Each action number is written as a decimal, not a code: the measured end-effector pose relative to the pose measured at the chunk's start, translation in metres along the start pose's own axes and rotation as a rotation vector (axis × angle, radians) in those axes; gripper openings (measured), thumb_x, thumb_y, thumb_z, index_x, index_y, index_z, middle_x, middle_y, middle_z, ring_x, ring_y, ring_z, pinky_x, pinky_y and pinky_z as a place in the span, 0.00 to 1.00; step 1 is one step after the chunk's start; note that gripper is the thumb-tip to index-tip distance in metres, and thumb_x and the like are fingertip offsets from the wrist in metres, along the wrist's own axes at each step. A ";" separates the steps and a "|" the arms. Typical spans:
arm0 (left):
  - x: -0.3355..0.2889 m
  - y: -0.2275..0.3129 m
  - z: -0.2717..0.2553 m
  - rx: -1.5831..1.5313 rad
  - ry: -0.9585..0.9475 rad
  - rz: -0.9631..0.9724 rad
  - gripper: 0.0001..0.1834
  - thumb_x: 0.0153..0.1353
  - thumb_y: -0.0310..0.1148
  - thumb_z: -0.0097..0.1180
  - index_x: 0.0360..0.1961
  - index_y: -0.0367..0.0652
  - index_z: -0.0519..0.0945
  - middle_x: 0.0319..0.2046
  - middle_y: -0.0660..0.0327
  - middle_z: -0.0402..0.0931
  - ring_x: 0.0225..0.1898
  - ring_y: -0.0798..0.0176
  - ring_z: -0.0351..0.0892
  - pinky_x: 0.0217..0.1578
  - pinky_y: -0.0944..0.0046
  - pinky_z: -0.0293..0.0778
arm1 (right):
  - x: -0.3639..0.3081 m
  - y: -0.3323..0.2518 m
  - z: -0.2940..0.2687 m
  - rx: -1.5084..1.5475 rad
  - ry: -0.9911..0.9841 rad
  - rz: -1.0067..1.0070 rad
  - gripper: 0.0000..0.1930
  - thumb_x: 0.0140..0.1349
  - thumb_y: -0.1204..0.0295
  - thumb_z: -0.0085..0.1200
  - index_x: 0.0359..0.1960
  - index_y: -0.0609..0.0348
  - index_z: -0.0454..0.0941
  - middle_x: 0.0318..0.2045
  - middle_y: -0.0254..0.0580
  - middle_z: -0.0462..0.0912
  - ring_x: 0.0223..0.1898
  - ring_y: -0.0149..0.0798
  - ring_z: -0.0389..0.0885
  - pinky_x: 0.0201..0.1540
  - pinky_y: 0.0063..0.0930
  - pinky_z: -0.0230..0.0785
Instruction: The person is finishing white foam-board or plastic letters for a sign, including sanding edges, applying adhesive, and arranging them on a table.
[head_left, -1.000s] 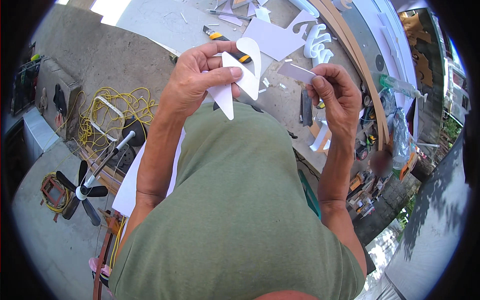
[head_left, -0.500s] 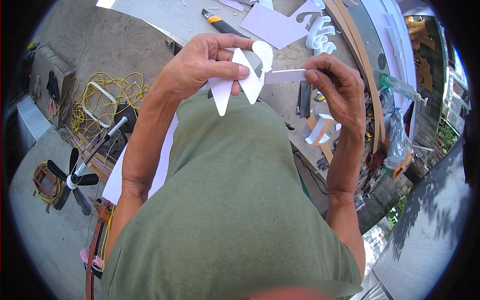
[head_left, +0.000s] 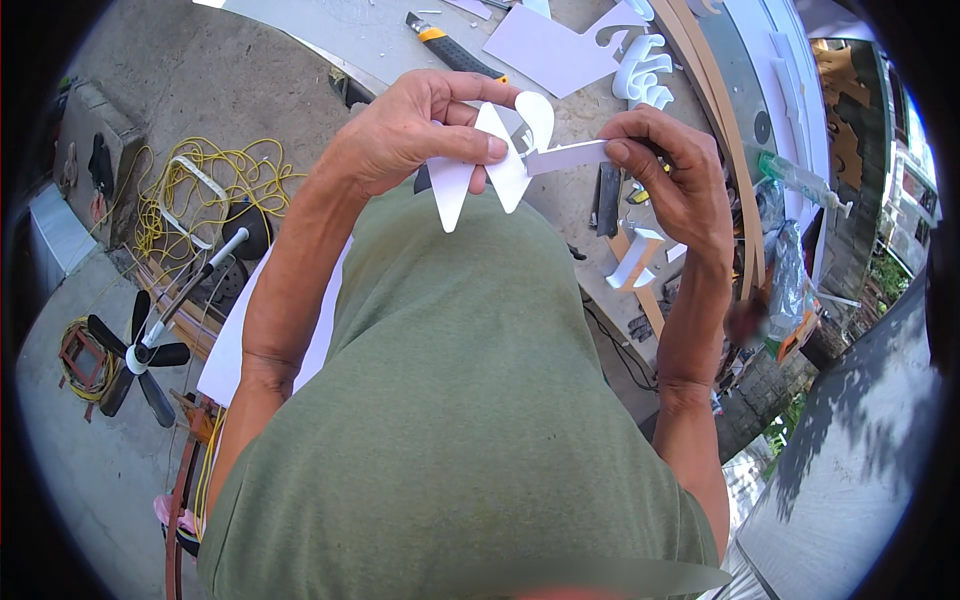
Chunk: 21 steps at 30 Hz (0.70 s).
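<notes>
My left hand [head_left: 415, 130] pinches a white cut-out letter [head_left: 508, 175], shaped like a W with a curled end, between thumb and fingers. The letter is held above the work table, its pointed ends toward me. From its right side a narrow white strip [head_left: 568, 157] runs across to my right hand [head_left: 670, 165], which grips the far end between thumb and forefinger. The strip's near end meets the letter's edge by the curl; whether it is fixed there I cannot tell. Beyond my left hand a utility knife [head_left: 450, 48] with a black and yellow handle lies on the table.
A white sheet offcut [head_left: 550, 50] and white raised letter pieces [head_left: 643, 72] lie at the back. Another small letter piece [head_left: 635, 260] sits right of my body. Long brown strips [head_left: 725, 90] curve along the right. On the floor at left are a tangled yellow cord [head_left: 190, 200] and a fan [head_left: 138, 357].
The strip has tilted so its broad face shows more, and its near end sits against the letter by the curl. Both hands keep their grip, with the left shifted slightly right.
</notes>
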<state>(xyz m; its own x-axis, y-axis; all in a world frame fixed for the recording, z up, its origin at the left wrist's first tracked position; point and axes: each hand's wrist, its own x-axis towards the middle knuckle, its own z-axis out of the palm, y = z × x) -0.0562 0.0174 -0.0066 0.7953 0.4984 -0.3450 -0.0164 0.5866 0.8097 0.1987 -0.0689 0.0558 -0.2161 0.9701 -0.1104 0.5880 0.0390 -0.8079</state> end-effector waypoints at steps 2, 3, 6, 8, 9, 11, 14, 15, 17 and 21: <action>0.001 0.000 -0.001 0.007 -0.010 -0.001 0.32 0.51 0.24 0.64 0.58 0.22 0.71 0.25 0.52 0.83 0.20 0.68 0.83 0.20 0.74 0.77 | 0.001 0.000 0.001 -0.017 0.000 -0.012 0.05 0.63 0.74 0.58 0.38 0.62 0.81 0.26 0.37 0.80 0.26 0.32 0.76 0.29 0.28 0.66; 0.001 -0.001 -0.001 0.015 -0.020 -0.001 0.32 0.51 0.24 0.64 0.58 0.22 0.71 0.25 0.51 0.83 0.20 0.68 0.83 0.20 0.74 0.78 | 0.002 -0.001 0.002 -0.029 -0.003 -0.012 0.05 0.63 0.74 0.58 0.38 0.62 0.81 0.26 0.37 0.81 0.26 0.33 0.76 0.29 0.27 0.66; 0.001 0.001 0.000 -0.007 -0.023 -0.027 0.32 0.52 0.23 0.64 0.58 0.22 0.71 0.25 0.51 0.83 0.20 0.68 0.84 0.21 0.74 0.78 | 0.003 -0.002 0.003 -0.040 0.005 -0.001 0.06 0.63 0.74 0.58 0.38 0.62 0.81 0.27 0.38 0.81 0.26 0.33 0.77 0.30 0.27 0.67; 0.001 0.000 0.001 -0.003 -0.017 -0.018 0.32 0.52 0.24 0.64 0.58 0.22 0.71 0.25 0.51 0.83 0.20 0.68 0.84 0.20 0.74 0.78 | 0.004 -0.002 0.003 -0.038 0.014 0.009 0.06 0.63 0.74 0.58 0.38 0.62 0.81 0.27 0.38 0.82 0.26 0.32 0.77 0.30 0.27 0.68; 0.001 -0.002 0.001 0.002 -0.009 -0.008 0.32 0.51 0.24 0.64 0.58 0.22 0.71 0.25 0.51 0.83 0.20 0.68 0.83 0.20 0.74 0.78 | 0.003 -0.002 0.003 -0.022 0.016 0.015 0.06 0.63 0.74 0.58 0.38 0.62 0.82 0.27 0.38 0.82 0.27 0.32 0.77 0.30 0.26 0.68; 0.001 -0.003 0.000 -0.004 -0.009 -0.007 0.32 0.52 0.24 0.64 0.58 0.22 0.71 0.25 0.51 0.83 0.20 0.68 0.84 0.20 0.75 0.77 | 0.002 -0.001 0.002 -0.005 0.017 0.022 0.06 0.63 0.74 0.58 0.38 0.62 0.82 0.27 0.38 0.82 0.27 0.32 0.78 0.30 0.26 0.69; 0.001 -0.003 0.000 -0.006 -0.012 -0.008 0.32 0.52 0.24 0.64 0.58 0.22 0.71 0.25 0.51 0.83 0.20 0.68 0.83 0.20 0.75 0.77 | 0.000 0.002 0.000 0.023 0.015 0.030 0.06 0.64 0.73 0.58 0.38 0.61 0.82 0.27 0.38 0.82 0.26 0.31 0.77 0.29 0.26 0.68; 0.002 -0.002 0.000 -0.004 -0.016 -0.011 0.31 0.51 0.24 0.64 0.58 0.22 0.71 0.26 0.50 0.83 0.20 0.68 0.83 0.20 0.75 0.77 | -0.001 0.003 0.000 0.019 0.018 0.037 0.06 0.64 0.73 0.58 0.38 0.61 0.82 0.26 0.37 0.82 0.26 0.31 0.77 0.29 0.26 0.68; 0.002 -0.003 0.000 -0.017 -0.009 -0.019 0.32 0.51 0.24 0.65 0.58 0.22 0.71 0.25 0.51 0.83 0.20 0.68 0.83 0.20 0.76 0.77 | -0.002 0.005 0.000 0.014 0.022 0.042 0.06 0.64 0.73 0.58 0.38 0.61 0.83 0.26 0.37 0.82 0.25 0.31 0.77 0.29 0.26 0.67; 0.003 -0.004 -0.001 -0.017 -0.020 -0.030 0.33 0.50 0.24 0.66 0.58 0.22 0.71 0.25 0.52 0.83 0.20 0.69 0.83 0.20 0.76 0.75 | -0.006 0.006 0.001 0.016 0.001 0.024 0.06 0.63 0.73 0.58 0.38 0.61 0.82 0.26 0.37 0.81 0.25 0.31 0.76 0.28 0.26 0.67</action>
<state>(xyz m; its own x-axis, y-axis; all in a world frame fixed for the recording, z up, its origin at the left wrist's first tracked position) -0.0545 0.0174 -0.0110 0.8075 0.4678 -0.3593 -0.0023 0.6116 0.7912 0.2027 -0.0744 0.0510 -0.2013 0.9710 -0.1289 0.5806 0.0123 -0.8141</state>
